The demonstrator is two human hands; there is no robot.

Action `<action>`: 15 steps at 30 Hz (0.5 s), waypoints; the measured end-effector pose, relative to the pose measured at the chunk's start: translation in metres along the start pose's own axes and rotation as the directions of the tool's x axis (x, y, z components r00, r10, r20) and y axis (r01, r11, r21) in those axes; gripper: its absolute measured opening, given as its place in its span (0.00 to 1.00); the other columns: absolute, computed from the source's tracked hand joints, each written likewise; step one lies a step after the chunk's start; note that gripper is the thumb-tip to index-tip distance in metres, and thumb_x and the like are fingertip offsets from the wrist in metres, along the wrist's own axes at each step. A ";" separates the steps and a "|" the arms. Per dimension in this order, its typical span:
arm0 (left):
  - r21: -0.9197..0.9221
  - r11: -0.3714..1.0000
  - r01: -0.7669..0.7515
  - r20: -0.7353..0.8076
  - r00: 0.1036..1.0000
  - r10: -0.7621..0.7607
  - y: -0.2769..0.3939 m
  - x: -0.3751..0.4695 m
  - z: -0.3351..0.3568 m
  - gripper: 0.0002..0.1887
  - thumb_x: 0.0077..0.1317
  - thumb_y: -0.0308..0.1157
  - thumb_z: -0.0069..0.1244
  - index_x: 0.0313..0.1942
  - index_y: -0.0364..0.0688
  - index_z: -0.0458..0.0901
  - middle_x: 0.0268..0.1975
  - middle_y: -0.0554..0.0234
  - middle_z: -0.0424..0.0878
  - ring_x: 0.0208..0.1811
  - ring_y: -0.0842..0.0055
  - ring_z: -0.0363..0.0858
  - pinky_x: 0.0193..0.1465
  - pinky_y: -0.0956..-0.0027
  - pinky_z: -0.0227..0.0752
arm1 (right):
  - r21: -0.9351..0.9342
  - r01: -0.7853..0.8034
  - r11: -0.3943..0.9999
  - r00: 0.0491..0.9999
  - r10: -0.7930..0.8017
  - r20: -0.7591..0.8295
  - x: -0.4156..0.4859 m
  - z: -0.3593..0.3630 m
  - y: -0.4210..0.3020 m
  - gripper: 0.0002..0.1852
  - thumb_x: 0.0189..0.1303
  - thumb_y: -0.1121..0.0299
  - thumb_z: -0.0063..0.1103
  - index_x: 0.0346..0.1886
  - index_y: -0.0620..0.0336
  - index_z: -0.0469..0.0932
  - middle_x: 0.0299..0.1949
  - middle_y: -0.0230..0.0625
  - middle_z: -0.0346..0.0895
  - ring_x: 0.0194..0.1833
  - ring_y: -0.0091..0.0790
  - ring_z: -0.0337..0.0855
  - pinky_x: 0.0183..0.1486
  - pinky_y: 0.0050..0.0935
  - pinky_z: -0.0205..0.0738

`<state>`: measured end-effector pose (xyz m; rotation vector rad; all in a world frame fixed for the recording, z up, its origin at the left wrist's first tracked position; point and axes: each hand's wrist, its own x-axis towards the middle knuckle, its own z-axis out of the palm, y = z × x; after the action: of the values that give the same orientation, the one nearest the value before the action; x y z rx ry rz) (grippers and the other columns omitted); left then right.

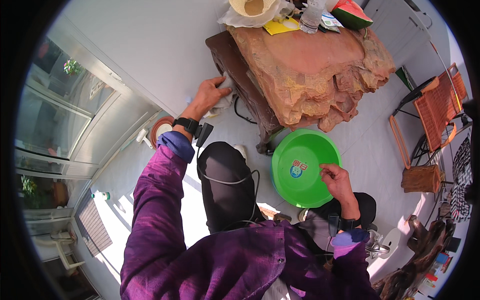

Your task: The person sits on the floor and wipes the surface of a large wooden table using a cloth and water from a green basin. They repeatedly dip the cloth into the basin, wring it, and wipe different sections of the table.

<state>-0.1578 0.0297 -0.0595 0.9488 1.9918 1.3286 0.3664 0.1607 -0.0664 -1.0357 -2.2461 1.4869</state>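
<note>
My left hand (pixel 212 94) grips a pale grey cloth (pixel 225 98) against the side of a dark brown carved wooden stand (pixel 245 84). On and beside that stand rests a large reddish-brown rough stone slab (pixel 300 75). A green plastic basin (pixel 307 187) stands on the floor before me, below the slab's front edge. My right hand (pixel 334 179) hovers over the basin's right rim, its fingers curled, with nothing seen in them. The basin shows no water that I can make out.
A straw hat (pixel 253 6), a clear plastic bottle (pixel 312 17), a yellow packet (pixel 281 25) and a cut watermelon (pixel 352 15) lie on the slab. A woven chair (pixel 437 108) and a wood stump (pixel 422 179) stand right. A terracotta pot (pixel 161 129) sits left.
</note>
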 end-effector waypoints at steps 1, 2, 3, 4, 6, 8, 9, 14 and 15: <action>-0.012 1.000 -0.020 0.031 0.999 0.020 0.005 -0.006 0.002 0.27 0.66 0.26 0.63 0.64 0.28 0.81 0.50 0.57 0.90 0.46 0.75 0.87 0.52 0.70 0.81 | -0.017 0.005 1.000 1.000 -0.005 -0.002 -0.001 0.000 -0.001 0.14 0.66 0.80 0.65 0.54 0.64 0.85 0.38 0.37 0.86 0.37 0.26 0.85 0.41 0.28 0.80; 0.035 0.999 -0.014 0.060 0.998 0.012 0.010 -0.011 0.003 0.26 0.65 0.26 0.63 0.64 0.29 0.82 0.49 0.58 0.90 0.45 0.76 0.86 0.51 0.70 0.81 | -0.014 0.017 1.000 1.000 -0.017 0.004 -0.002 0.001 -0.001 0.14 0.66 0.80 0.65 0.54 0.65 0.85 0.38 0.37 0.86 0.38 0.27 0.85 0.41 0.28 0.80; 0.071 0.997 -0.020 0.090 0.996 0.014 0.016 -0.017 0.006 0.25 0.65 0.26 0.63 0.63 0.29 0.83 0.47 0.59 0.91 0.44 0.77 0.86 0.50 0.70 0.81 | 0.008 0.030 1.000 1.000 -0.030 0.010 -0.003 0.001 -0.002 0.14 0.66 0.80 0.65 0.54 0.65 0.85 0.38 0.38 0.86 0.38 0.27 0.85 0.41 0.28 0.80; 0.103 0.995 0.008 0.116 0.993 -0.020 0.022 -0.022 0.009 0.24 0.65 0.27 0.63 0.62 0.30 0.84 0.46 0.61 0.91 0.42 0.78 0.86 0.49 0.70 0.81 | -0.008 0.034 0.999 0.999 -0.034 0.011 -0.003 0.001 -0.004 0.14 0.66 0.80 0.65 0.54 0.65 0.85 0.38 0.38 0.86 0.38 0.27 0.85 0.41 0.28 0.80; 0.119 0.993 0.000 0.140 0.990 -0.017 0.034 -0.038 0.016 0.22 0.65 0.27 0.63 0.60 0.31 0.86 0.44 0.62 0.90 0.40 0.79 0.85 0.47 0.70 0.80 | 0.008 0.022 1.000 1.000 -0.022 0.014 -0.006 0.001 -0.007 0.13 0.66 0.80 0.65 0.54 0.65 0.85 0.38 0.37 0.86 0.38 0.27 0.85 0.41 0.28 0.80; 0.168 0.986 0.020 0.187 0.981 -0.052 0.048 -0.048 0.019 0.21 0.66 0.28 0.63 0.58 0.32 0.87 0.42 0.63 0.90 0.39 0.80 0.84 0.46 0.69 0.80 | -0.012 0.065 0.998 0.998 -0.065 0.009 -0.008 0.000 -0.010 0.13 0.66 0.79 0.65 0.53 0.66 0.85 0.38 0.37 0.86 0.37 0.27 0.85 0.41 0.29 0.80; 0.210 0.977 0.027 0.223 0.972 -0.075 0.054 -0.052 0.021 0.20 0.66 0.28 0.63 0.57 0.32 0.88 0.41 0.63 0.90 0.39 0.79 0.84 0.46 0.69 0.79 | 0.000 0.050 0.999 0.999 -0.050 0.016 -0.011 0.000 -0.012 0.13 0.66 0.79 0.64 0.53 0.66 0.85 0.38 0.37 0.86 0.37 0.28 0.85 0.41 0.29 0.80; 0.280 0.955 0.095 0.226 0.961 -0.162 0.076 -0.070 0.043 0.14 0.65 0.30 0.64 0.47 0.30 0.89 0.35 0.65 0.87 0.36 0.80 0.81 0.41 0.69 0.76 | -0.072 0.138 0.988 0.990 -0.137 0.012 -0.020 -0.002 -0.020 0.13 0.66 0.79 0.64 0.54 0.65 0.85 0.37 0.34 0.83 0.36 0.25 0.83 0.40 0.27 0.78; 0.298 0.951 0.088 0.212 0.965 -0.155 0.079 -0.074 0.048 0.12 0.65 0.31 0.64 0.43 0.30 0.88 0.33 0.67 0.85 0.34 0.81 0.78 0.38 0.69 0.72 | -0.093 0.128 0.987 0.992 -0.128 0.000 -0.022 -0.004 -0.021 0.13 0.67 0.79 0.64 0.54 0.65 0.85 0.37 0.32 0.82 0.36 0.22 0.81 0.40 0.25 0.77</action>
<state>-0.0575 0.0166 0.0023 1.0390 2.0533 0.8318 0.3753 0.1441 -0.0426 -0.9005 -2.3496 1.3368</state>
